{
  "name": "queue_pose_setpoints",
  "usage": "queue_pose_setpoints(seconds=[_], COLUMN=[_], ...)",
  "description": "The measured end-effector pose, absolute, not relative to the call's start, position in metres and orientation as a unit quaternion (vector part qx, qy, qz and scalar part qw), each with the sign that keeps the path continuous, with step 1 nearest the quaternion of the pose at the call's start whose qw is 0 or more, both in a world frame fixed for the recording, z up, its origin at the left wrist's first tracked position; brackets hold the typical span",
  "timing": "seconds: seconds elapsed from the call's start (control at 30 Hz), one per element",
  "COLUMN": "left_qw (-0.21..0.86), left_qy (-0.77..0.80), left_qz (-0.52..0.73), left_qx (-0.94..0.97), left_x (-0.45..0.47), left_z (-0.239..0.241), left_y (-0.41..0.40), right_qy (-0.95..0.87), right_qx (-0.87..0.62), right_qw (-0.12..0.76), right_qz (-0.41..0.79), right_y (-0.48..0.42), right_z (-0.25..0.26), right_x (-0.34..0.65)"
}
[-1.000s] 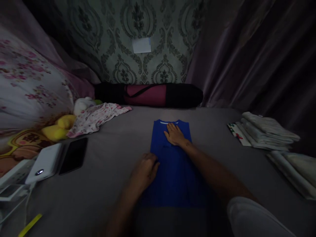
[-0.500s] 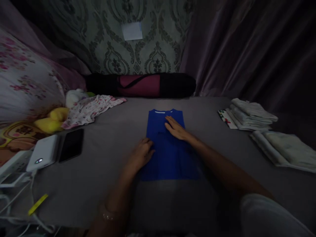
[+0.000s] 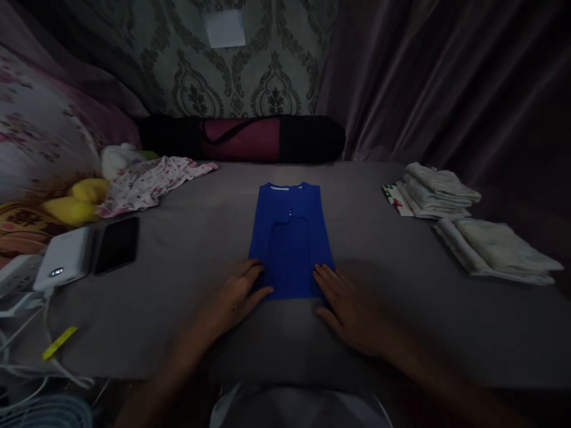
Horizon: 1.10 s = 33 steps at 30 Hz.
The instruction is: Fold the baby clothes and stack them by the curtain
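A blue shirt [image 3: 289, 255] lies folded into a narrow panel on the grey sheet, its neckline at the far end. My left hand [image 3: 241, 291] rests at its near left edge, fingers stretched and thumb apart on the lower corner. At the near right edge my right hand [image 3: 341, 300] lies with fingers spread, their tips touching the fabric. Neither hand grips anything. Both forearms are slightly blurred.
Folded light cloths [image 3: 441, 190] are stacked at the right, with another folded cloth pile [image 3: 499, 246] nearer. On the left are a black phone [image 3: 118, 245], a white power bank [image 3: 65, 258] with cables and a patterned garment [image 3: 149, 184]. A long black-and-maroon bag [image 3: 243, 139] lies along the wall.
My right hand has moved from the shirt's upper part down to its near right edge. My left hand has slid toward the near left corner. The view has tilted down slightly.
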State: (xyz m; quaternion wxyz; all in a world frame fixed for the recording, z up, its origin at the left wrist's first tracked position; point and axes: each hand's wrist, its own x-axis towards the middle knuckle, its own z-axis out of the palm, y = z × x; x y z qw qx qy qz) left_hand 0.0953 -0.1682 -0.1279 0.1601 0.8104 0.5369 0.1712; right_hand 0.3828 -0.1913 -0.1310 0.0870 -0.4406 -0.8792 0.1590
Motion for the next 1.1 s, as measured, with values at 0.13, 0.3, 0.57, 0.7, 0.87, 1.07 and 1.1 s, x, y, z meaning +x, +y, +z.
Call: queue_pose_setpoints(seconds=[0.13,0.3,0.57,0.7,0.87,1.07,1.1], left_qw=[0.138,0.129,0.055,0.058,0.115,0.223,0.240], left_qy=[0.524,0.500,0.436,0.413,0.425,0.450,0.454], left_qz=[0.181,0.137,0.076,0.069,0.029,0.095,0.108], left_qx=[0.821,0.845,0.895,0.906,0.897,0.859,0.851], left_x=[0.090,0.085,0.083,0.091,0.095,0.087,0.086], left_z=[-0.133,-0.121,-0.115,-0.105,-0.079,-0.055,-0.053], left_y=[-0.186,-0.195,-0.191,-0.181,-0.164,-0.119,-0.108], right_qy=[-0.864,-0.865,-0.902,-0.908,-0.901,-0.885,-0.882], right_qx=[-0.473,-0.483,-0.425,-0.415,-0.433,-0.451,-0.453], right_qw=[0.115,0.119,0.072,0.045,0.027,0.058,0.070], right_qz=[0.127,0.067,0.009,-0.026,0.023,0.097,0.108], right_y=[-0.204,-0.202,-0.186,-0.182,-0.166,-0.125,-0.116], right_z=[-0.135,-0.138,-0.126,-0.122,-0.101,-0.065,-0.063], right_x=[0.386,0.393,0.390,0.385,0.384,0.386,0.386])
